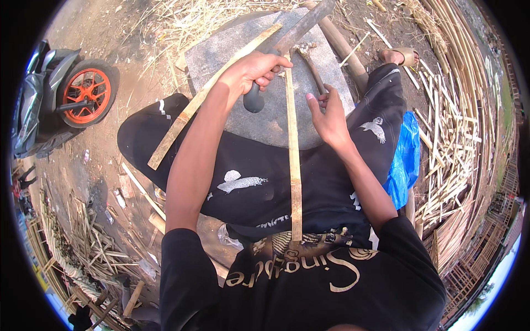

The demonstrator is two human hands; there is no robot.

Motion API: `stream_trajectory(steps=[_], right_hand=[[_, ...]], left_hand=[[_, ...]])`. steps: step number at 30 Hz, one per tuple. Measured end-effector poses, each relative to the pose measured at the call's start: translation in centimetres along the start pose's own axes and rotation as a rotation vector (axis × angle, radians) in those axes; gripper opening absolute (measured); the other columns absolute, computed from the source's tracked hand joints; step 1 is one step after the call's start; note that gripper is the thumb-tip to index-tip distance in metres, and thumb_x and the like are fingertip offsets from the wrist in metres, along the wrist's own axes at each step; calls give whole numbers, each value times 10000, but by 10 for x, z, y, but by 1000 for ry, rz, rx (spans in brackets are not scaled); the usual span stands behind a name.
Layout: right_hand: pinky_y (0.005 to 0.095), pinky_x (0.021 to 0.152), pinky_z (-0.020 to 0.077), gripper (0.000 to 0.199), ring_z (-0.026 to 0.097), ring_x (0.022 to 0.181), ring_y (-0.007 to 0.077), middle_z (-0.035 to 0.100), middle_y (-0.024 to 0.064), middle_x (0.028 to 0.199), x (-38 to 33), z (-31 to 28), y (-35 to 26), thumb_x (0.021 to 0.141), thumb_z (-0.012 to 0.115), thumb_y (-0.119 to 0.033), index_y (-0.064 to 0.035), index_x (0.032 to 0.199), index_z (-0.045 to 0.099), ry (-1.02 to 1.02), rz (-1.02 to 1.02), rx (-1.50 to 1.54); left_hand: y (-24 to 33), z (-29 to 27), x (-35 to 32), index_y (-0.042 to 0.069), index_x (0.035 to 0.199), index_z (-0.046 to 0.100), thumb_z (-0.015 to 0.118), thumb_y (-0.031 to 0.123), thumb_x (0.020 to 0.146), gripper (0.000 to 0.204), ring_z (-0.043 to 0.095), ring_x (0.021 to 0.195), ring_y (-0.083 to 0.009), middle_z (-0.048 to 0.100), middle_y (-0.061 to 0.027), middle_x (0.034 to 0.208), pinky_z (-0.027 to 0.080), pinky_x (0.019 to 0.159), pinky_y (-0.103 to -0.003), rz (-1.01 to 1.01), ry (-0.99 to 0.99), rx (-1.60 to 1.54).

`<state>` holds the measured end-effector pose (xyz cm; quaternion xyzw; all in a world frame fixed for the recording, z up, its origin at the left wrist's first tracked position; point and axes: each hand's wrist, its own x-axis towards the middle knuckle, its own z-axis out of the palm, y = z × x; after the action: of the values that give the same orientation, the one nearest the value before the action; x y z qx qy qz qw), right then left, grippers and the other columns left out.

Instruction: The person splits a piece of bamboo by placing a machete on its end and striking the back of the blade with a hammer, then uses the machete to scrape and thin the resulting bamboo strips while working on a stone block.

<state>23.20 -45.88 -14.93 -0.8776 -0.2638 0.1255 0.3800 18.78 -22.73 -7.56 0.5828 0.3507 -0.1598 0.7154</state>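
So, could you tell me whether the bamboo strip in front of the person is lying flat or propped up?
Propped up. The bamboo strip runs from the person's chest toward the blade held in the left hand, above the lap.

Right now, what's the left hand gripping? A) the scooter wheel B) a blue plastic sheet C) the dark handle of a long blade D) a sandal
C: the left hand is closed around the dark handle of the long blade, which lies across the bamboo strip over the grey stone slab; the right hand is open beside the strip.
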Motion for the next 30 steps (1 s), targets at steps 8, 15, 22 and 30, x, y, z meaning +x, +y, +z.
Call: stream_trajectory(steps=[8,15,22,30], right_hand=[[271,690,460,292,571,744,113,621,38,826,-6,21,-66,1030,518,-293,-13,1043,600,-404,494,1031],[304,745,479,557,565,829,145,573,82,1047,64,57,-113,965,600,-407,-32,1331,413,-280,604,1036],[335,769,505,596,610,952,179,589,99,1085,112,142,-109,936,632,-460,-63,1325,416,-473,661,1342],[348,651,480,268,513,679,169,516,32,763,153,172,-99,1065,419,-342,-106,943,450,-420,697,1821]], left_hand=[[30,-21,-42,132,664,494,765,374,844,405,290,385,-31,360,78,488,267,433,-228,442,274,-73],[40,-65,-73,98,764,495,698,337,901,342,421,504,-109,447,0,597,405,556,-283,692,48,-405],[33,-76,-81,174,604,407,734,406,863,477,302,356,-79,322,60,449,350,474,-291,613,503,-392],[33,-48,-74,154,618,418,736,430,852,481,300,345,-82,320,43,447,324,443,-277,501,519,-444]])
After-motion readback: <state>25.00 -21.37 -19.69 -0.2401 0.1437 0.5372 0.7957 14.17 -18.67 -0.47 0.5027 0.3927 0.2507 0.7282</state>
